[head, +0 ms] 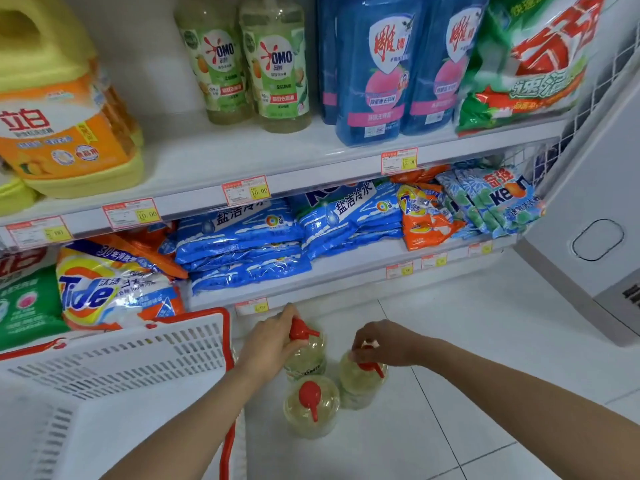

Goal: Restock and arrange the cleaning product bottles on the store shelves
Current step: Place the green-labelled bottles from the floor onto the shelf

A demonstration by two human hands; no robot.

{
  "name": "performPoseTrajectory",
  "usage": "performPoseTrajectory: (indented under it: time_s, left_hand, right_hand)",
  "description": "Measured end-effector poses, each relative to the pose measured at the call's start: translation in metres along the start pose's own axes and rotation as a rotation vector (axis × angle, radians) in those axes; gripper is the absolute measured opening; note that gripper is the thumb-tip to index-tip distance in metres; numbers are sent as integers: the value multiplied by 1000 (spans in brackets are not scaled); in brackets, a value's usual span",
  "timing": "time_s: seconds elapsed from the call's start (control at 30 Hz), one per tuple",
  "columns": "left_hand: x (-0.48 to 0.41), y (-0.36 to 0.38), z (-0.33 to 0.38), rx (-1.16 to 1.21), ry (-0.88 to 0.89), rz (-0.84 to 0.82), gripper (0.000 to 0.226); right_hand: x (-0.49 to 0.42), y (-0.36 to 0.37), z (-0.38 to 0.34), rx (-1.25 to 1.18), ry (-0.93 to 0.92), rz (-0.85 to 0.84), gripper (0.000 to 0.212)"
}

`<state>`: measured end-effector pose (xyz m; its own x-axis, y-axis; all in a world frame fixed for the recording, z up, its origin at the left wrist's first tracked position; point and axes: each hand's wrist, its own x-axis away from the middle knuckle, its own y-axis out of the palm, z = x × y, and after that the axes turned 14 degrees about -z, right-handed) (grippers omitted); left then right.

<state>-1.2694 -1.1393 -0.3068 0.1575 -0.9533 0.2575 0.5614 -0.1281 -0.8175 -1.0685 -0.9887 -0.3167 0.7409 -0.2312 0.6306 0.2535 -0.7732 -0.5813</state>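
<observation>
Left hand (pixel 273 336): fingers curled round the red pump top of the far bottle (pixel 308 358), grasping from above. Right hand (pixel 382 342): fingertips pinched down on the red pump top of the right bottle (pixel 360 384); most of the cap is hidden under the fingers, so I cannot judge how firm the hold is.

Both bottles stand upright on the tiled floor (pixel 485 341), just in front of the bottom shelf edge. A third bottle (pixel 311 410) of the same kind stands untouched, nearest the person and close beside the other two.

Risks as I read them:
- Both holds are on pump heads only, not on the bodies. A full bottle lifted this way could swing or slip, or the pump could loosen; a drop onto tile likely means a spill.
- The three stand bunched together. Lifting two at once could clip the third and tip it.
- The white basket (pixel 121 355) with its red rim sits just left of the left forearm; a rising elbow may catch it.

Likely home for these: the gap on the upper shelf (pixel 194 157) beside the two OMO bottles (pixel 273 64) of seemingly the same type. That is well above, so it is a long carry. The detergent bags (pixel 242 244) bulge over the lower shelf's edge, and a rising bottle could snag them.
</observation>
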Motion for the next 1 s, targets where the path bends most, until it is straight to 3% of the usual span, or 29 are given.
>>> performPoseTrajectory:
  time_s: [0.23,0.4,0.5,0.57,0.67,0.73,0.83,0.93,1.0]
  left_hand:
    - [-2,18,-6,-3,-22,-25,36]
    - [-7,12,-9,-32,-60,-160,37]
    - [-7,-13,-8,-148,-32,-295,38]
    - [-5,-45,-6,-192,15,-178,44]
    - [-3,-109,6,-192,199,348,35]
    - [-10,-152,10,-286,262,588,41]
    - [-26,-197,4,-408,159,579,51]
    - [-42,-203,-19,-501,3,427,61]
    - [-47,-198,-28,-544,-9,402,65]
  right_hand:
    - [-5,-1,-1,-23,-1,-14,36]
    - [-2,-15,-4,-20,5,-81,40]
    - [1,-42,-19,-48,-105,64,30]
    - [4,-69,-40,-170,-232,224,19]
    - [7,-120,-88,-297,-430,437,14]
    - [5,-154,-123,-391,-555,572,14]
    - [-13,-206,-157,-420,-615,760,28]
    - [-43,-252,-173,-404,-495,844,70]
    - [-66,-275,-171,-451,-401,869,89]
